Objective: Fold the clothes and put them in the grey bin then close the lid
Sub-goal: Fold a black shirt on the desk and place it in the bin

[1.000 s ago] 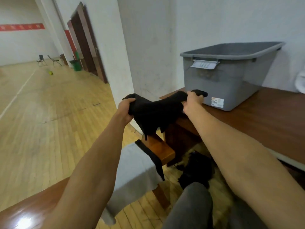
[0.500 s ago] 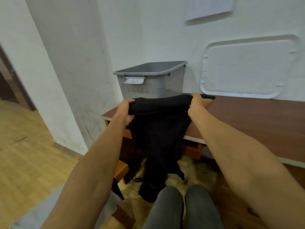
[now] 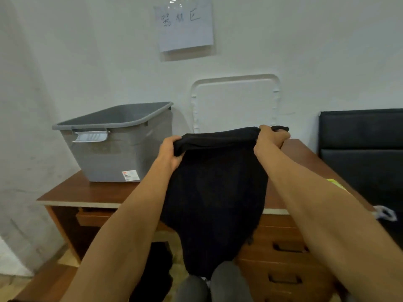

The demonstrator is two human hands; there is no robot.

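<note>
We hold the black garment (image 3: pixel 214 188) up by its top edge, left hand (image 3: pixel 169 152) and right hand (image 3: pixel 270 139) each gripping a corner, hanging before the desk (image 3: pixel 91 192); the open grey bin (image 3: pixel 115 144) stands left.

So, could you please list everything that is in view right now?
grey bin: one, grey, lidless, desk's left.
lid: one, white, leaning on wall behind desk.
black garment: one, black, hanging before desk.
desk: one, brown, against wall.
paper sheet: one, white, on wall.
padded seat: one, black, right of desk.
knees: two, grey, bottom centre.
left hand: one, grips garment's top-left corner.
right hand: one, grips its top-right corner.
</note>
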